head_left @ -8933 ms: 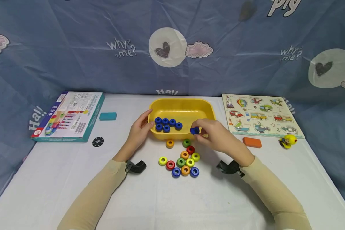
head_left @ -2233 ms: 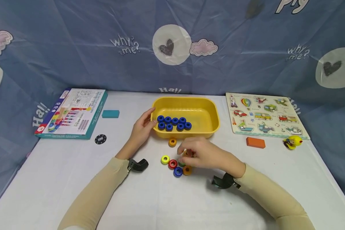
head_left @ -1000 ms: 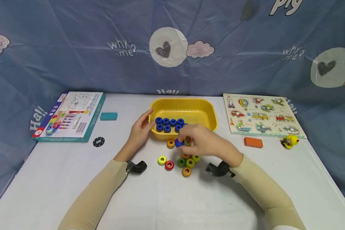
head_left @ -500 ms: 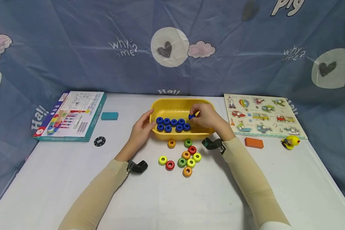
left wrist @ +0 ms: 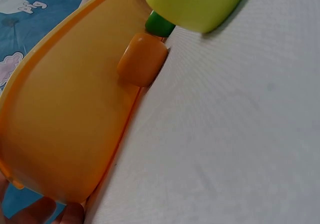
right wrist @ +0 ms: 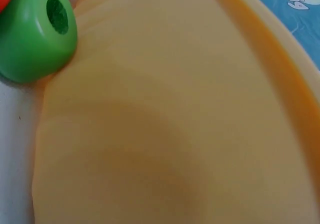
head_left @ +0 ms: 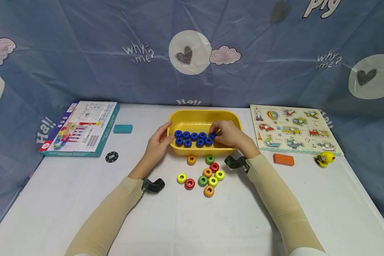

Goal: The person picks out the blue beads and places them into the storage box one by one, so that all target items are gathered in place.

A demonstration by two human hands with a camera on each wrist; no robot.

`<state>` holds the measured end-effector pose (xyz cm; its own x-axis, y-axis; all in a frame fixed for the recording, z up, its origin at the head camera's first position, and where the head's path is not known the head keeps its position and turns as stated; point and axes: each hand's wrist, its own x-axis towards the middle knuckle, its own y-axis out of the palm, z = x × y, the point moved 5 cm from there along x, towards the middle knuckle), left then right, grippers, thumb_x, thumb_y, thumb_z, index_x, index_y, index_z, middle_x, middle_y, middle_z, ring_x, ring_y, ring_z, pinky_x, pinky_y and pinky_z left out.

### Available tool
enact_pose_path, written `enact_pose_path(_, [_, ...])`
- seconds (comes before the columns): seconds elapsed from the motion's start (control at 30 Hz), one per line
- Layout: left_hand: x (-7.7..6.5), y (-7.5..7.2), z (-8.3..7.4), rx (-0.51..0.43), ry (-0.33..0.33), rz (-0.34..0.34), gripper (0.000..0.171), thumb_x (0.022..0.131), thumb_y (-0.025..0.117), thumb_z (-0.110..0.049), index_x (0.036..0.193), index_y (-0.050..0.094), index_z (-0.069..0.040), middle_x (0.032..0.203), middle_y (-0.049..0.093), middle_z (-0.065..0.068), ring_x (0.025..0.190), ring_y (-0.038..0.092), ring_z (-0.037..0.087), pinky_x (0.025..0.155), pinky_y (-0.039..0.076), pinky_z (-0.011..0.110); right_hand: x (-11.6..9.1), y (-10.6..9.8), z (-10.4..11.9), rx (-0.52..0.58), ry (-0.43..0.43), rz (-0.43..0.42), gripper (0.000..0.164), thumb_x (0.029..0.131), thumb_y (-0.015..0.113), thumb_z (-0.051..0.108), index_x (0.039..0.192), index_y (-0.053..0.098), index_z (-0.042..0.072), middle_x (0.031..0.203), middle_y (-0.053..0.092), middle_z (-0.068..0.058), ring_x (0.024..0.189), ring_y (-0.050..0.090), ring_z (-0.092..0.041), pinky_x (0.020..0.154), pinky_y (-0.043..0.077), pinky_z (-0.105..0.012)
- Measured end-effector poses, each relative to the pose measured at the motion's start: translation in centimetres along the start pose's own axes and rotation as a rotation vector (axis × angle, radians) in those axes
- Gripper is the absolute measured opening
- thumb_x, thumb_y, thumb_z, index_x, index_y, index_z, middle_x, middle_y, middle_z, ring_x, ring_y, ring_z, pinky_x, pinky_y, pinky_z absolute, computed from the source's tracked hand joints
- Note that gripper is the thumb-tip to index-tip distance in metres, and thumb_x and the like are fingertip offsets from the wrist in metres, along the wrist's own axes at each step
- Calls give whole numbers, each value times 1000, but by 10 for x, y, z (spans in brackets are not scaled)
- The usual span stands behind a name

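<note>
A yellow tray (head_left: 224, 150) holds blue beads (head_left: 194, 136) with holes through them, lined up in two rows. My left hand (head_left: 157, 146) grips the tray's left end, thumb at the rim; in the left wrist view its fingertips (left wrist: 73, 213) lie against the tray's end. Inside the tray, my right hand (head_left: 229, 134) pinches another blue bead (head_left: 213, 135) at the right end of the back row, partly hidden by the fingers. In front of the tray lie loose orange (head_left: 191, 160), green (head_left: 209, 159), red (head_left: 189, 184) and yellow (head_left: 181, 178) beads.
A boxed toy set (head_left: 80, 128), a teal block (head_left: 123, 128) and a black chip (head_left: 111, 156) lie to the left. On the right are a picture puzzle board (head_left: 296, 129), an orange block (head_left: 283, 159) and a small yellow duck figure (head_left: 324, 159). A blue printed cloth (head_left: 262, 71) hangs behind.
Over these frames the two blue beads left the pile for the tray. My right hand has just lowered the last beside the back row. The left hand stays on the tray.
</note>
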<state>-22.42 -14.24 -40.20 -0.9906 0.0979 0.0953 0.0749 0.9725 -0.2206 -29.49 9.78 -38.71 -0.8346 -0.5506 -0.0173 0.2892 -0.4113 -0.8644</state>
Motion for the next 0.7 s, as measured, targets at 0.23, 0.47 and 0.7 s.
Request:
enact_pose_path(0.23, [1, 0, -1, 6, 9, -2, 54, 97, 53, -10, 148, 38, -5, 154, 38, 16, 138, 43, 32, 113, 41, 40, 1, 0, 0, 0, -16, 13, 23, 80, 68, -3, 101, 70, 7, 105, 73, -11, 94, 67, -24, 85, 56, -40])
enact_pose_path(0.47, [2, 0, -1, 22, 9, -1, 54, 97, 51, -8, 148, 37, -3, 154, 37, 17, 138, 43, 33, 113, 41, 41, 3, 3, -1, 7, -18, 13, 32, 81, 66, -6, 111, 70, 5, 111, 72, -14, 95, 69, -26, 88, 57, -41])
enact_pose_path(0.7, [14, 1, 26, 7, 8, -6, 54, 97, 53, -12, 150, 38, -12, 156, 36, 10, 140, 41, 28, 115, 39, 39, 4, 4, -4, 14, -25, -2, 33, 82, 63, -6, 113, 68, 3, 112, 71, -15, 93, 69, -28, 87, 58, -42])
